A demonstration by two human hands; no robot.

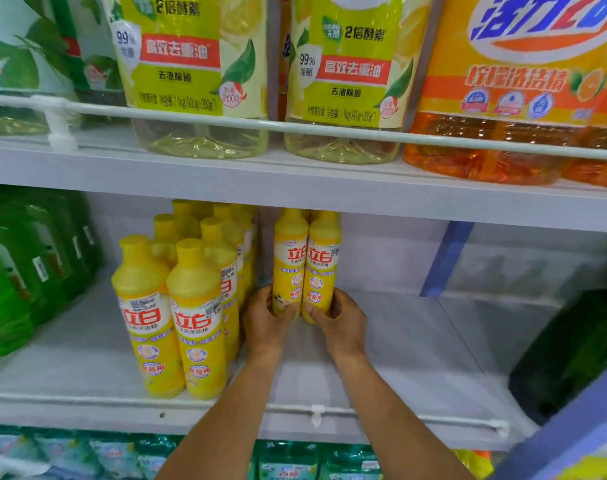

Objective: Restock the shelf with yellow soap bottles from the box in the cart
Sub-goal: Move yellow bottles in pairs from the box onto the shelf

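Observation:
Two yellow soap bottles stand upright side by side deep on the middle shelf [381,358]. My left hand [265,318] grips the base of the left bottle [290,261]. My right hand [343,322] grips the base of the right bottle [322,265]. Both bottles touch each other. To their left, a group of several matching yellow soap bottles [191,306] stands in rows reaching the shelf's front. The box and the cart are out of view.
Green bottles [14,278] fill the shelf's left end. A dark green container [572,355] sits at the right. A rail [315,412] runs along the shelf front. Large yellow jugs [198,74] and orange jugs [509,98] stand on the shelf above.

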